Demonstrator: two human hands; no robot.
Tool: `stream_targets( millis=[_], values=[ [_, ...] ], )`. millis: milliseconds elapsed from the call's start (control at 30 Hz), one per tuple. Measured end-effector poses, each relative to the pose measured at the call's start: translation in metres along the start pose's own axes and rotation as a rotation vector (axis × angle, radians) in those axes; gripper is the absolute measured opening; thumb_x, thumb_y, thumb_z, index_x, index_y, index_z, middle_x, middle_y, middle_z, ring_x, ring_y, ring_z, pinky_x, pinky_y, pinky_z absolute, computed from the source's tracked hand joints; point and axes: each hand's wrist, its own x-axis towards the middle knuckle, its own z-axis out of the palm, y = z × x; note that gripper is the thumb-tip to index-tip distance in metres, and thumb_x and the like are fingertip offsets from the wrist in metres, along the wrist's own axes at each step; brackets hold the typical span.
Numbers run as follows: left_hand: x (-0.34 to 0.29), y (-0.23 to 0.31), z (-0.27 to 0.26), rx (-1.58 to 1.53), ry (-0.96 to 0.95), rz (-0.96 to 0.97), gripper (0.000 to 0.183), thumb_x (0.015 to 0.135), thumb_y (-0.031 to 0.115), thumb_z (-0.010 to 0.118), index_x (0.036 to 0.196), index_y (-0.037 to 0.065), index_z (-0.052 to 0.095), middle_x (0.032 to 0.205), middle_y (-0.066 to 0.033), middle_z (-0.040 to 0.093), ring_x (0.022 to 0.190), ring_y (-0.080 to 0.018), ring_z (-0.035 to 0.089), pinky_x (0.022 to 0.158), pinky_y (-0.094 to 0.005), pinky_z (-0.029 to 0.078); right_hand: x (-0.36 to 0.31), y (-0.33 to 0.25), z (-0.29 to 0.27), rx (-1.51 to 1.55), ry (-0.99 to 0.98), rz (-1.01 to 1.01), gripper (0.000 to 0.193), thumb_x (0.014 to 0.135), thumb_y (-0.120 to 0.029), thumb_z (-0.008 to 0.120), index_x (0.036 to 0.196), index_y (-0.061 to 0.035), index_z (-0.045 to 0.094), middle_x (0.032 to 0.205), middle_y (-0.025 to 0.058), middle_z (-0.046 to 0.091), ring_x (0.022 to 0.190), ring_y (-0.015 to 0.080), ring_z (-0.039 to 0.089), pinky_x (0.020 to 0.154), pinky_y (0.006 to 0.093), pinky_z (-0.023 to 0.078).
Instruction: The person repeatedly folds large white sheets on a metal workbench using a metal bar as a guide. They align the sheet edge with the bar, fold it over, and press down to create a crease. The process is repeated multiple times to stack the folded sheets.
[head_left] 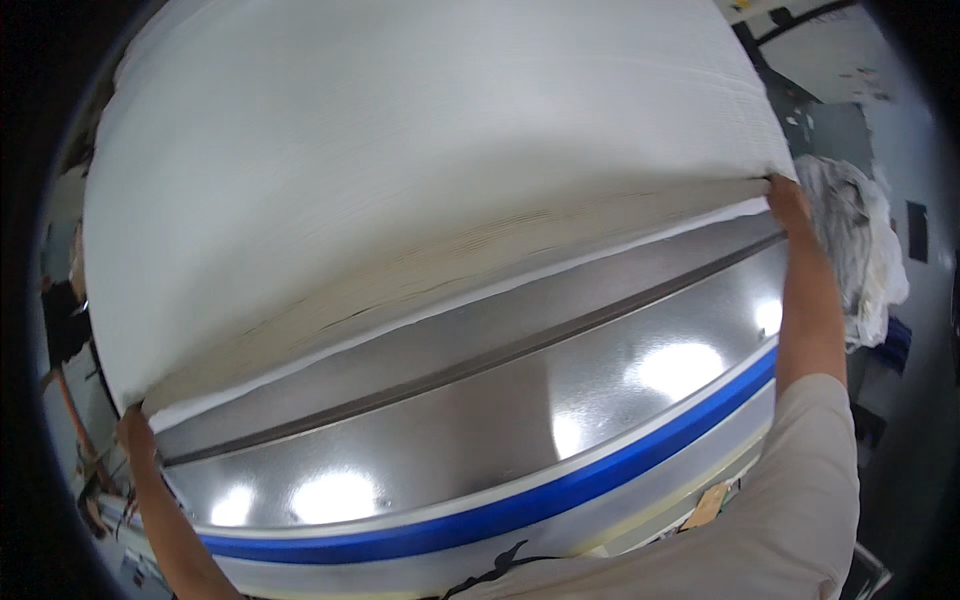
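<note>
A wide white fabric sheet (430, 110) fills the upper part of the view. Its near edge forms a thick, slightly creased, shaded band that sags between my two hands. My left hand (135, 432) is closed on this edge at the far left corner. At the right corner, my right hand (788, 203) grips the same edge, with that arm stretched farther forward. Below the edge runs a shiny metal panel (450, 420) with a dark seam across it. Both hands' fingertips are partly hidden by the fabric.
A blue strip (480, 515) lines the panel's near side, close to my body. Crumpled whitish cloth (850, 225) lies in a heap to the right, above a grey floor (905, 400). Cluttered items stand at the left rim, partly dark.
</note>
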Motion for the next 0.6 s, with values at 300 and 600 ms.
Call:
stream_targets(
  millis=[300, 600],
  values=[
    [-0.054, -0.025, -0.082, 0.301, 0.06, 0.169, 0.03, 0.088, 0.011, 0.05, 0.116, 0.019, 0.058, 0.103, -0.0107, 0.063, 0.092, -0.0293, 0.06, 0.079, -0.0425, 0.049, -0.027, 0.079, -0.042, 0.108, 0.108, -0.075, 0.033, 0.085, -0.018, 0.048, 0.117, -0.019, 0.056, 0.114, 0.0088, 0.059, 0.106, 0.0278, 0.055, 0.09, 0.0394, 0.043],
    [-0.135, -0.109, -0.095, 0.327, 0.068, 0.379, 0.033, 0.081, 0.007, 0.043, 0.108, 0.013, 0.062, 0.1, -0.0138, 0.063, 0.092, -0.0336, 0.059, 0.079, -0.0439, 0.047, -0.11, 0.176, -0.017, -0.096, 0.079, -0.31, 0.035, 0.079, -0.008, 0.054, 0.114, -0.0103, 0.056, 0.104, 0.0143, 0.06, 0.098, 0.0326, 0.056, 0.085, 0.0421, 0.044]
  ],
)
